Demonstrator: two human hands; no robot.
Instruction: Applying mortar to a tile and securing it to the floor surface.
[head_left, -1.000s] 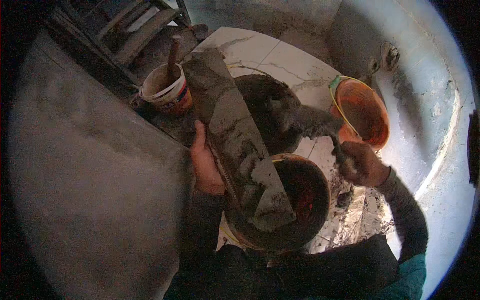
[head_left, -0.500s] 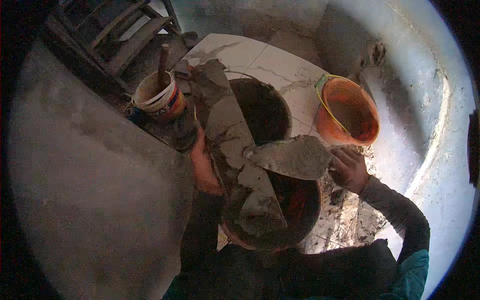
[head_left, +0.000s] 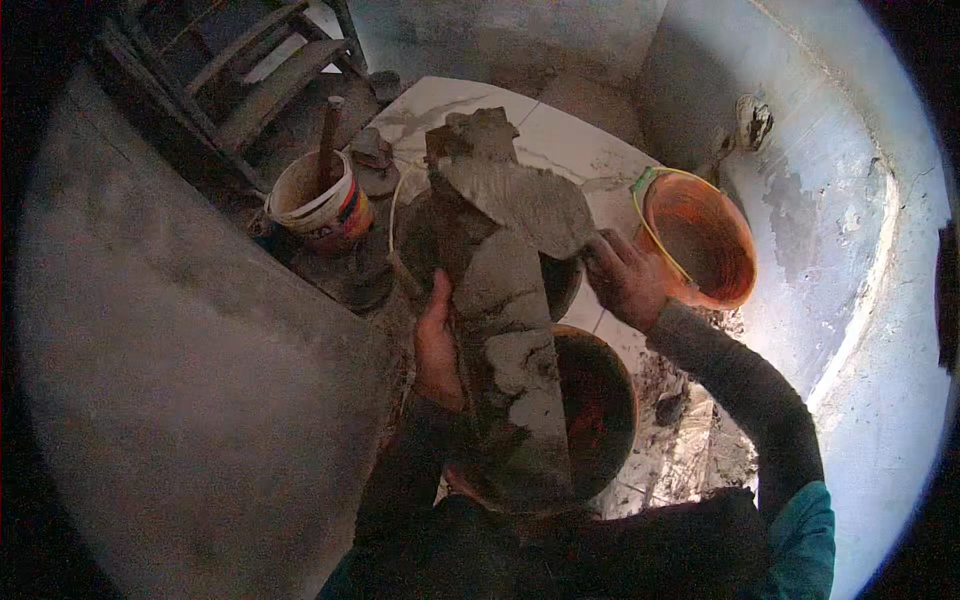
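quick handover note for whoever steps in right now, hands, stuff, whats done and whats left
Left hand: grip shut on the edge of the long mortar-caked board, held out over the buckets.
Right hand: grip shut on the trowel, whose loaded blade lies across the far end of the board.
Dark bucket sits under the near end; orange bucket to the right; white bucket with a stick to the left.
Done: mortar on board and trowel.
Left: none of it looks applied to the wall yet.

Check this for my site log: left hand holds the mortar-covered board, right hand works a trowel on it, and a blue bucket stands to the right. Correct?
One detail is wrong: the bucket on the right is orange, not blue, as the head view shows. The rest stands: the left hand holds the mortar-covered board, and the right hand works a trowel on it.
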